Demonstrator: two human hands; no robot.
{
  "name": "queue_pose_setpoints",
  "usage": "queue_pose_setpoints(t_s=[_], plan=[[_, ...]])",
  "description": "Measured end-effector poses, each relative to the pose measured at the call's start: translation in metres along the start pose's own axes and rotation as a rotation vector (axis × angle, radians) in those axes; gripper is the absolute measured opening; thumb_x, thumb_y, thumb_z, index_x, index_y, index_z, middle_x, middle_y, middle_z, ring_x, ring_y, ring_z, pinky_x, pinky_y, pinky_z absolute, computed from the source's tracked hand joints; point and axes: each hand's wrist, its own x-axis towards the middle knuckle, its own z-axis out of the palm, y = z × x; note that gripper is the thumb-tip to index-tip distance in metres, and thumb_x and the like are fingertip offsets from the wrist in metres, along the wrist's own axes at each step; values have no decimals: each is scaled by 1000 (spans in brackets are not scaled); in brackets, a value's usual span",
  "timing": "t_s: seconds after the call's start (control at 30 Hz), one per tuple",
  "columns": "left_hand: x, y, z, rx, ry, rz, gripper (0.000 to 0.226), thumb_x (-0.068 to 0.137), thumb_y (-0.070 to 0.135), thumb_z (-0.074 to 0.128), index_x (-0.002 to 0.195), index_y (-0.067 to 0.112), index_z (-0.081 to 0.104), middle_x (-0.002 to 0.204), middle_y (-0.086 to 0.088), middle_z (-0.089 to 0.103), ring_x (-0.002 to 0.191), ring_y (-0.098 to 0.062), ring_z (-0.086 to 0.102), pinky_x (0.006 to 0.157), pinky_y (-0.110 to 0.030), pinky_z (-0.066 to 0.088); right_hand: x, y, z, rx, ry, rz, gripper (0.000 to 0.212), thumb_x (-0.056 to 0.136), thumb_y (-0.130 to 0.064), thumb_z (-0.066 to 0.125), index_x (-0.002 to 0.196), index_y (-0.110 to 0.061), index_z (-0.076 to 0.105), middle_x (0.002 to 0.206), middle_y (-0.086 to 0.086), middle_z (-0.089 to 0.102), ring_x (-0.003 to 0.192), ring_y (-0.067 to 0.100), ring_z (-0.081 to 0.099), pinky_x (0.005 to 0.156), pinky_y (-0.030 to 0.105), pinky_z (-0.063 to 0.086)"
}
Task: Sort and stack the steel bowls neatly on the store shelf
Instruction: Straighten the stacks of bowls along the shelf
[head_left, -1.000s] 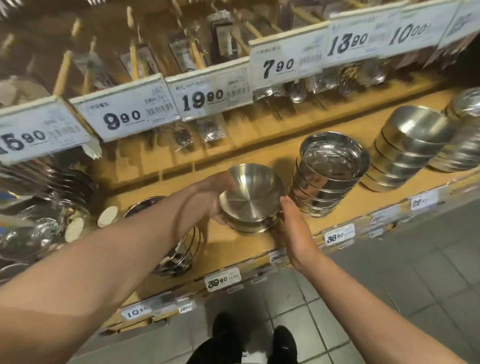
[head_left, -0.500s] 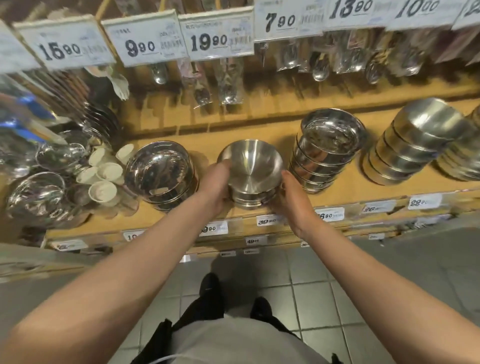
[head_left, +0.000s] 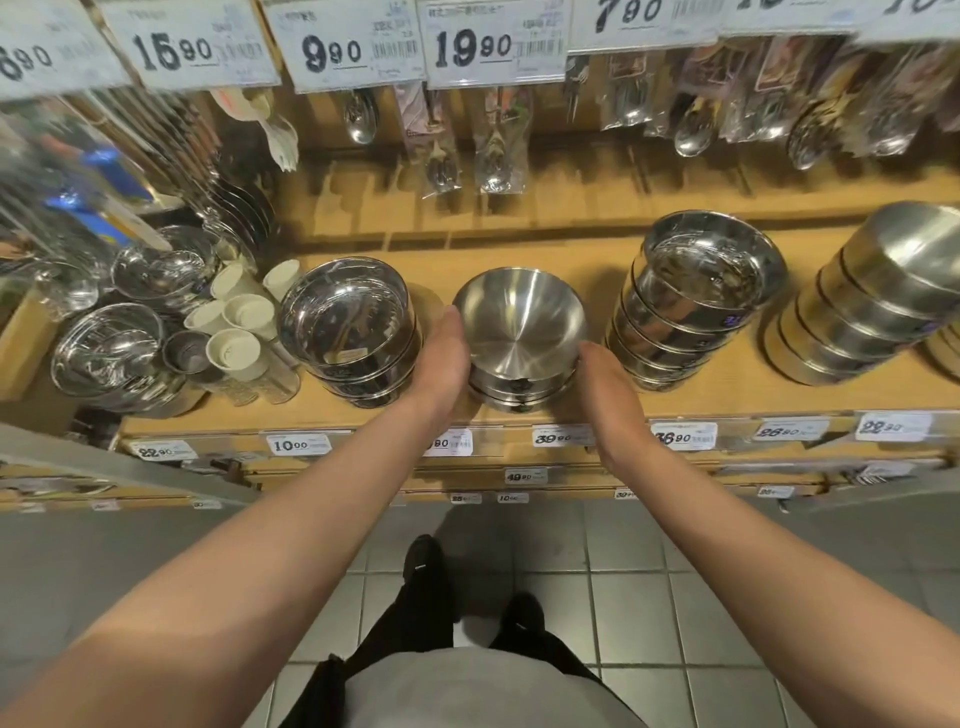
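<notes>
A short stack of brushed steel bowls (head_left: 519, 332) stands upright in the middle of the wooden shelf (head_left: 587, 254). My left hand (head_left: 441, 358) lies flat against the stack's left side, fingers straight and pointing to the back. My right hand (head_left: 605, 384) presses the stack's right side lower down, and its fingertips are hidden behind the bowls. A stack of shiny bowls (head_left: 348, 322) stands just left of my left hand. A taller shiny stack (head_left: 696, 291) stands to the right, apart from my right hand.
A leaning stack of matte bowls (head_left: 872, 306) fills the far right. White cups (head_left: 239, 332) and glossy bowls (head_left: 109, 353) crowd the left end. Packaged spoons (head_left: 493, 156) hang above under price cards. Price labels line the shelf's front edge (head_left: 561, 436). Grey floor tiles lie below.
My left hand had its thumb hooked on the top bowl's rim; now both hands lie flat against the stack's sides. The view has swung left and down, showing more of the shelf.
</notes>
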Motion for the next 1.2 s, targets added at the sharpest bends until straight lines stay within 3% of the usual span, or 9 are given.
queue_pose_setpoints(t_s=[0.13,0.37,0.7,0.83,0.93,1.0,1.07,1.13,1.2], plan=[[3,3,1,29,44,-53,67,93,60,24,140,23,53,138,-5,59,128,-23,53,113,-48,39,2,-8,3,-35,17,3,33,91,-44,43,96,-31,73,99,-11,71,104,15,63,103,50,50],[7,9,4,64,94,-62,62,102,51,25,140,11,54,141,-12,57,130,-27,52,114,-47,38,3,-13,2,-47,47,22,33,87,-47,46,74,-37,75,85,-8,74,98,19,66,101,56,50],[9,11,8,138,145,-12,60,104,45,19,145,11,48,146,-14,52,134,-31,47,115,-49,35,-1,-20,1,-31,16,73,39,81,-48,48,88,-17,71,95,4,72,99,24,66,100,57,51],[8,12,11,176,199,42,56,106,39,19,136,9,55,138,-15,57,127,-32,51,113,-47,37,-4,-19,3,-40,21,74,43,83,-42,46,96,-7,68,95,8,66,91,23,59,100,58,51],[7,10,10,186,205,44,56,105,41,21,139,10,53,140,-14,55,130,-33,49,113,-47,36,-6,-19,3,-69,13,75,48,85,-41,45,103,-1,65,96,12,63,87,21,55,92,53,52],[6,9,8,206,232,75,51,105,38,25,138,10,52,134,-12,57,129,-33,50,107,-41,38,-9,-20,1,-93,8,25,35,90,-38,44,102,-17,69,98,4,68,89,15,59,91,50,54],[3,9,7,268,275,163,42,105,30,33,133,8,55,123,-11,60,122,-34,53,96,-36,40,-10,-23,-1,-159,9,-79,27,94,-35,44,106,-37,69,101,-7,69,92,4,61,82,32,52],[1,10,7,386,301,237,37,104,22,38,130,5,58,124,-18,59,119,-36,54,97,-38,42,-8,-26,-3,-250,25,-144,29,96,-31,47,113,-36,69,98,5,72,75,-3,58,65,19,48],[-2,12,8,499,313,241,36,105,19,37,130,4,58,126,-25,56,120,-39,50,103,-40,39,-6,-30,-4,-296,33,-156,28,95,-25,50,111,-31,71,91,11,72,59,-1,54,52,18,43]])
